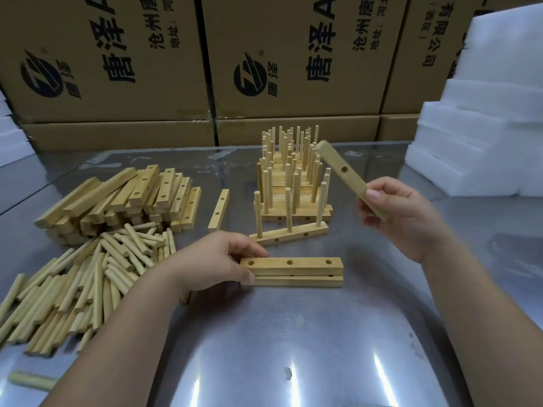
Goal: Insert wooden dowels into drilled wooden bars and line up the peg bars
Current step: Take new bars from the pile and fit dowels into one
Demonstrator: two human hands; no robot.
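My left hand (214, 261) grips the left end of two drilled wooden bars (293, 271) stacked flat on the metal table, the top one showing three empty holes. My right hand (402, 215) holds another drilled bar (343, 171) up in the air, tilted toward the upper left, one hole visible. Just beyond, a peg bar (289, 235) with upright dowels lies slightly askew in front of a row of finished peg bars (291, 177). A heap of loose dowels (88, 280) lies at the left.
A pile of empty drilled bars (123, 198) sits at the back left, with a single bar (219, 210) beside it. Cardboard boxes (293, 63) line the back edge, and white foam blocks (482, 136) stand at the right. One dowel (32, 380) lies near the front left.
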